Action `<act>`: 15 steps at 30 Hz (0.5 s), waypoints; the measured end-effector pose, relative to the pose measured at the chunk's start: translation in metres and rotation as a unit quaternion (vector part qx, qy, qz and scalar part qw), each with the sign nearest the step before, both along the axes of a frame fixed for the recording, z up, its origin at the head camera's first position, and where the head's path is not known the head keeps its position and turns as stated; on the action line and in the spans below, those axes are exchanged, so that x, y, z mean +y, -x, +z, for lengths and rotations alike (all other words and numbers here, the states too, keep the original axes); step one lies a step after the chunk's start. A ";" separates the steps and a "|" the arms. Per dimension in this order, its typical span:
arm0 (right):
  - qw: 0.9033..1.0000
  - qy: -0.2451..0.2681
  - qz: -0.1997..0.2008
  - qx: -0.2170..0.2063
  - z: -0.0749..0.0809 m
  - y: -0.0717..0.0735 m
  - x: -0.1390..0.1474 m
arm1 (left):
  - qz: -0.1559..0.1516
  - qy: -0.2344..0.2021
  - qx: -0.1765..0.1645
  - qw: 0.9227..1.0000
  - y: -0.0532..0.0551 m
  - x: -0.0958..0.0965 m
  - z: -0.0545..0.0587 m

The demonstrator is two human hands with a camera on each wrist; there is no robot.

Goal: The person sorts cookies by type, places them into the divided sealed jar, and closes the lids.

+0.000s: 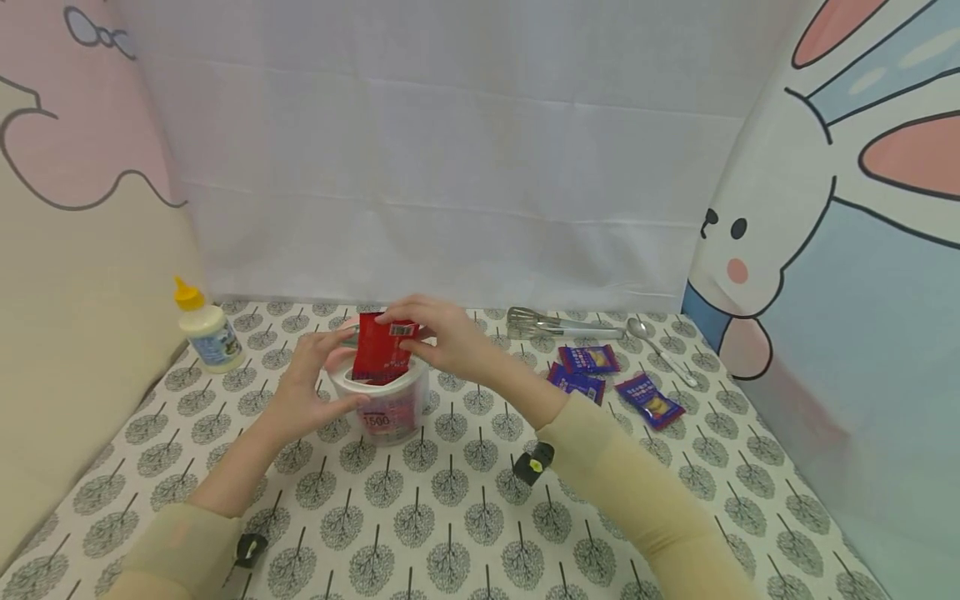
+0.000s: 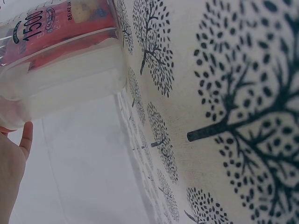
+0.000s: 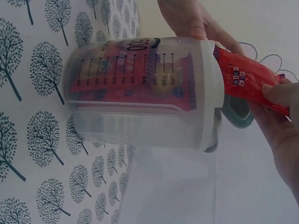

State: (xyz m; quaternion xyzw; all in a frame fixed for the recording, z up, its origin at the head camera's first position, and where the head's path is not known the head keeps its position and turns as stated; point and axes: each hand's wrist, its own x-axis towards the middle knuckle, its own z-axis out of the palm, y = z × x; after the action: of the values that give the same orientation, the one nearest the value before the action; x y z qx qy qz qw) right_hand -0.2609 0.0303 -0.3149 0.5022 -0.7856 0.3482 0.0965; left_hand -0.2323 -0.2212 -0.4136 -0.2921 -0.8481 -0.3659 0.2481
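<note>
Plainly, the glossy red plastic snack packet (image 1: 381, 348) stands tilted at the mouth of the clear plastic tub with a pale rim (image 3: 145, 128), pinched near its upper end between the thumb and fingers of the right hand (image 1: 450, 335). The left hand (image 1: 313, 387) is curled round the tub near its rim, thumb to the front. I'd judge the packet light and slick, its film soft but the filling perhaps brittle (biscuit-like, at a guess), so a mild pinch close to the crimped end suits it better than a squeeze in the middle. The tub looks light, too, and liable to tip. How far the packet's lower end dips inside is unclear; printing blurs the red packets (image 3: 112, 88) within, and the grey-green loop (image 3: 239, 113) by the rim is partly covered.
</note>
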 end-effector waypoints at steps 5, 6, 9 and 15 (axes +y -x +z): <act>0.997 -0.076 -0.022 0.004 -0.010 0.002 -0.003 | 0.001 0.002 0.001 1.000 -0.001 0.000 0.001; 0.996 -0.083 -0.020 0.001 -0.013 0.002 -0.004 | 0.001 0.002 0.001 1.000 -0.001 0.000 0.001; 0.995 -0.096 -0.006 -0.004 -0.019 0.003 -0.004 | 0.004 0.004 0.002 1.000 -0.002 0.001 0.002; 0.990 -0.135 0.030 0.024 -0.030 0.004 -0.005 | 0.005 0.005 0.000 1.000 -0.003 0.001 0.003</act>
State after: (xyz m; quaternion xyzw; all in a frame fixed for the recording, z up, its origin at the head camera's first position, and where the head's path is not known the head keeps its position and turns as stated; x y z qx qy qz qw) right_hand -0.2649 0.0250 -0.3447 0.5422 -0.8075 0.2297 0.0359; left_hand -0.2291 -0.2200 -0.4108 -0.2889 -0.8515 -0.3601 0.2485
